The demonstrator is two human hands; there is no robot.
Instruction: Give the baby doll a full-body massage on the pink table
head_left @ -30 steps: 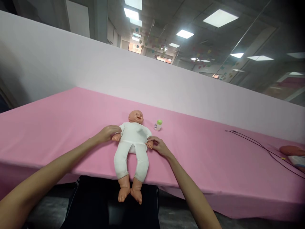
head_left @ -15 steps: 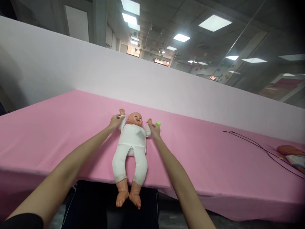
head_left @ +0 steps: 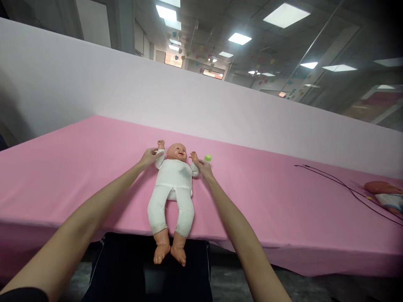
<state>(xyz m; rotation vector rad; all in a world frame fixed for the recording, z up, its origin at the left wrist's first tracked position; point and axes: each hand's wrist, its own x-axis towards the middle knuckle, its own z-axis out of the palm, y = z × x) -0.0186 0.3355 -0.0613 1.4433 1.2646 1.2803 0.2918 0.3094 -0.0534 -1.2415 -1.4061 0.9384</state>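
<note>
A baby doll (head_left: 174,174) with a white cloth body lies face up on the pink-covered table (head_left: 252,193), its feet hanging past the front edge. Both its arms are raised beside its head. On the left, my left hand (head_left: 151,157) is closed around the doll's sleeved forearm. My right hand (head_left: 205,167) pinches the other arm near the wrist, below the doll's spread fingers. Just beyond that hand lies a small light-green object (head_left: 208,157), too small to name.
A low white wall (head_left: 201,105) runs along the table's back edge, with glass above its right part. To the right lie a thin dark cable (head_left: 340,181) and a second doll (head_left: 382,195), partly cut off by the frame.
My right hand has brought the doll's arm slightly inward, towards its head, and the green object now shows apart from the hand. My left hand keeps its hold. The camera view has shifted slightly.
</note>
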